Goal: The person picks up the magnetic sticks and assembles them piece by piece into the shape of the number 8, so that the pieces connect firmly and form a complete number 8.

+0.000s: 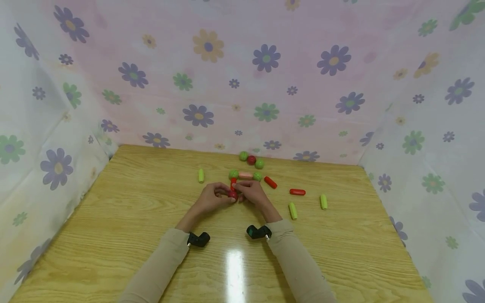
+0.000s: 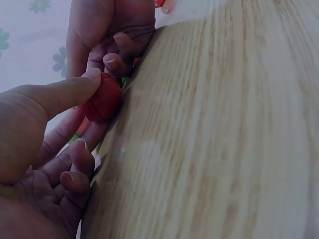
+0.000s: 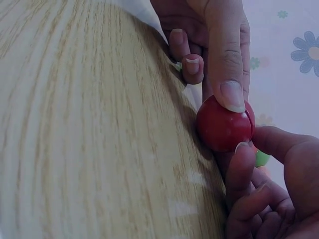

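My left hand (image 1: 213,198) pinches a red ball (image 3: 224,124) with a dark seam, its thumb lying across the near side. Just beyond the ball, a short red stick (image 1: 233,183) points away toward a green ball (image 1: 233,174). My right hand (image 1: 253,192) has its thumb and fingers about the red stick, with fingertips close against the red ball; the grip is partly hidden. From the green ball a pink stick (image 1: 245,175) runs right to another green ball (image 1: 257,176). In the left wrist view, the red ball (image 2: 103,99) sits just above the wood.
Behind stand a green ball (image 1: 243,156), a dark red ball (image 1: 251,160) and another green ball (image 1: 259,163) in a row. Red sticks (image 1: 270,182) and yellow-green sticks (image 1: 293,211) lie to the right, with one yellow-green stick (image 1: 201,176) at left. Flowered cloth (image 1: 235,105) encloses the table (image 1: 125,202).
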`<state>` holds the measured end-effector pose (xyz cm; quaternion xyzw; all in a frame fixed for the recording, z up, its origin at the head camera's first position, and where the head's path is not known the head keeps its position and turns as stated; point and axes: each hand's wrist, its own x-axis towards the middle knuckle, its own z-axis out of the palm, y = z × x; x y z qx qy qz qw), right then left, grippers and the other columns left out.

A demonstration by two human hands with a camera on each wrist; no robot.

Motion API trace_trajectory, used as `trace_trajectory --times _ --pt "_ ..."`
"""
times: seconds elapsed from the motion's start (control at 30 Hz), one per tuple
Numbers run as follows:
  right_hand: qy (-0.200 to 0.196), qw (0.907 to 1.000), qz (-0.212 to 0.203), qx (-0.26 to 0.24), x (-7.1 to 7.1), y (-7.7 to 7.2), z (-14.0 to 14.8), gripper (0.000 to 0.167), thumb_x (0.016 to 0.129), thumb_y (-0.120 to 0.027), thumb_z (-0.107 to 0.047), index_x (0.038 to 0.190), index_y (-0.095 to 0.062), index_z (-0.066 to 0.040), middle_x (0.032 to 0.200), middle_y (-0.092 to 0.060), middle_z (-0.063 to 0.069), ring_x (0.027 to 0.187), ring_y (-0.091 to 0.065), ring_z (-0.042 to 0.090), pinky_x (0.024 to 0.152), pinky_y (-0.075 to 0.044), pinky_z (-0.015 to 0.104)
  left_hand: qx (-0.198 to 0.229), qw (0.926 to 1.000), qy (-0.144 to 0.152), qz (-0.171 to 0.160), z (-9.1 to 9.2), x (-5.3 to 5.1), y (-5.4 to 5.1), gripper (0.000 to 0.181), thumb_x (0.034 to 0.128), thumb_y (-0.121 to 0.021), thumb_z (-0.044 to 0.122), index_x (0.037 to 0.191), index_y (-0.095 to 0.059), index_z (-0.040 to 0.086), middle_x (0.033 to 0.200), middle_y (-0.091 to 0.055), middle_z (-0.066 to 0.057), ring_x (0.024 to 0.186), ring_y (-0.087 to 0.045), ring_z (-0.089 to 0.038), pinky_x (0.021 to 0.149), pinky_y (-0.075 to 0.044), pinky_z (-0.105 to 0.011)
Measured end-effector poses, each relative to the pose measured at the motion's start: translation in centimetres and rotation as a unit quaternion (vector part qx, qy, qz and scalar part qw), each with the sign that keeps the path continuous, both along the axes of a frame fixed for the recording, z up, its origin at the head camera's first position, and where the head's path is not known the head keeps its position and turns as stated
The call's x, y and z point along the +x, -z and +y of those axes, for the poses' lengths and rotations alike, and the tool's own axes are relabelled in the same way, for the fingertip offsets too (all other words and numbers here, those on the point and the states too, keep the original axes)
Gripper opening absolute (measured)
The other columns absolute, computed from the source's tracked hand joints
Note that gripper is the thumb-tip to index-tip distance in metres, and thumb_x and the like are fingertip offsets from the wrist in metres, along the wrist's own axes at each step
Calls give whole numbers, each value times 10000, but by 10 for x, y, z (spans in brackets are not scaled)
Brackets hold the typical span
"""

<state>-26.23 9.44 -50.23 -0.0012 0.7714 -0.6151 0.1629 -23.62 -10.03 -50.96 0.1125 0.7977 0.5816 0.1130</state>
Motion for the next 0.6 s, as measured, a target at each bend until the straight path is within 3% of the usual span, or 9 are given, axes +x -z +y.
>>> trace_trajectory --times 0.3,0.6 --pt "-63 9998 86 -145 3 0 2 340 968 -720 -266 1139 -752 26 779 -719 5 548 -578 88 550 -489 226 -16 10000 -7 85 -1 0 3 292 874 -828 216 1096 -713 65 1069 -757 -77 882 -625 -150 753 -458 -298" --pt "101 9996 246 -80 8 0 2 286 973 -711 -264 1056 -788 -2 723 -712 -11 561 -612 99 546 -461 219 150 9999 46 -5 -2 1 6 297 886 -817 211 1112 -700 57 1093 -755 -103 766 -537 -139 694 -410 -268"
